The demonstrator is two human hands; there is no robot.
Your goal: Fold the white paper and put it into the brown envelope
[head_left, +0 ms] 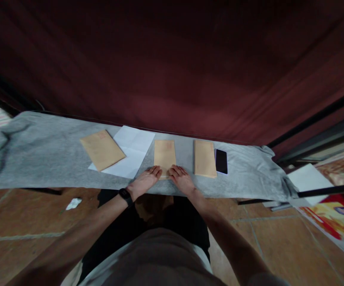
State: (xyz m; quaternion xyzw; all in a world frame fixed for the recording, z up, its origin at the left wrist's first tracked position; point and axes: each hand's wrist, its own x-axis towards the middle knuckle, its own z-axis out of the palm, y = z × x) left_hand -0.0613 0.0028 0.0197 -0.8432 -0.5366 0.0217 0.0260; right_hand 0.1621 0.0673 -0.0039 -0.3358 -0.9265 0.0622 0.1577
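A brown envelope (165, 153) lies upright in front of me on the grey cloth. My left hand (148, 179) rests at its lower left corner, fingers close together, wearing a black band on the wrist. At the lower right corner is my right hand (182, 178), its fingers bent onto the paper. Both hands press or pinch the near edge; the fingertips are too small to make out exactly. To the left, another brown envelope (102, 150) overlaps white sheets of paper (133, 149). A stack of brown envelopes (204, 159) lies to the right.
A dark phone (221, 161) lies right of the stack. The grey cloth (55, 155) covers a long narrow table against a dark red curtain (166, 79). Crumpled white paper (73, 203) is on the tiled floor. A red and yellow box (338, 222) stands at the far right.
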